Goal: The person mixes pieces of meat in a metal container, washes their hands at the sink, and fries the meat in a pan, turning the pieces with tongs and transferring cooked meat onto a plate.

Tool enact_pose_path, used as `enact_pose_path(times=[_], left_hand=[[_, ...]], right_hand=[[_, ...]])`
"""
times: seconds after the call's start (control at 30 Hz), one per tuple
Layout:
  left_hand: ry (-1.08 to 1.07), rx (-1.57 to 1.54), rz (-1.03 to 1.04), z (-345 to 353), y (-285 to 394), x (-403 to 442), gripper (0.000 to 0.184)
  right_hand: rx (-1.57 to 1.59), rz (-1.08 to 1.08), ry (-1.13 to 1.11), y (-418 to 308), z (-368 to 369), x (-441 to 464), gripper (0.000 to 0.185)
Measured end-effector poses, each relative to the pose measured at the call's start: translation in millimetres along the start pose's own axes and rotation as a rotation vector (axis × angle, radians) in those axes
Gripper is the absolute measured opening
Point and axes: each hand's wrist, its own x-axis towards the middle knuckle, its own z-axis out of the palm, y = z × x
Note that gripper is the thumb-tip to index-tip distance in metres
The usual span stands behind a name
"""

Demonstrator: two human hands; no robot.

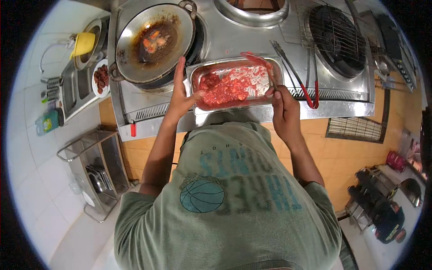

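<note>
Stainless steel makes up the cooking counter (pixel 234 38), with slotted vents along its front edge and orange floor tiles (pixel 310 132) below it. A rectangular metal tray (pixel 240 109) sits on the counter in front of the person, holding chunky red food (pixel 225 92), heaped mostly toward the left and centre, with red smears on the bare metal to the right.

The left hand (pixel 182 96) is open at the tray's left end, fingers extended and thumb reaching over the rim. The right hand (pixel 286 110) is closed around the handle of a red-coated utensil (pixel 271 74) at the tray's right end; the shape of the utensil's head is hard to make out.

Left of the tray, a two-handled wok (pixel 155 27) rests on a burner, with browned residue and a small orange-red clump inside. To the right lie red-handled tongs (pixel 294 74), near a wire rack (pixel 335 33) over another burner. Beyond the counter's left side, a white plate (pixel 95 81) holds dark red pieces.

Seen upside down, the green T-shirt (pixel 234 234) appears to read "THREE POINTS SHOT", beside a blue basketball print (pixel 202 196). A green bottle (pixel 47 122) stands near the sink, its label too small to read.
</note>
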Motion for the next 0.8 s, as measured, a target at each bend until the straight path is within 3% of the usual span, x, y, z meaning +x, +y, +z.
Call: enact_pose_path(times=[0.07, 0.1, 0.13, 0.27, 0.3, 0.4, 0.43, 0.57, 0.67, 0.7, 0.8], left_hand=[[0.067, -0.083, -0.028, -6, 13, -12, 0.088], [0.093, -0.103, -0.030, -11, 16, -19, 0.086], [0.118, -0.124, -0.031, -13, 18, -24, 0.084], [0.152, -0.054, 0.008, -20, 24, -45, 0.071], [0.175, -0.061, -0.002, -19, 21, -51, 0.060], [0.186, -0.180, -0.224, -18, 17, -68, 0.048], [0.184, -0.142, -0.187, -19, 17, -72, 0.039], [0.190, -0.277, -0.199, -19, 17, -85, 0.035], [0.192, -0.301, -0.156, -23, 15, -91, 0.033], [0.222, -0.351, -0.136, -22, 12, -92, 0.032], [0.220, -0.324, -0.122, -35, 9, -101, 0.033]], right_hand=[[-0.171, -0.038, 0.110, 37, 26, 0, 0.014], [-0.421, -0.160, 0.022, 68, 41, 2, 0.015], [-0.696, -0.043, -0.211, 105, 58, 3, 0.012], [-0.714, 0.025, -0.249, 130, 67, -2, 0.011], [-0.716, 0.054, -0.268, 123, 63, -3, 0.012], [-0.689, -0.013, -0.174, 115, 54, -5, 0.006], [-0.695, 0.006, -0.154, 98, 48, -4, 0.006], [-0.441, -0.164, 0.134, 64, 42, -1, 0.010], [-0.867, -0.103, -0.228, 127, 72, -3, 0.009], [-0.896, 0.012, -0.267, 118, 74, -5, 0.009], [-0.806, -0.018, -0.244, 112, 68, -1, 0.009]])
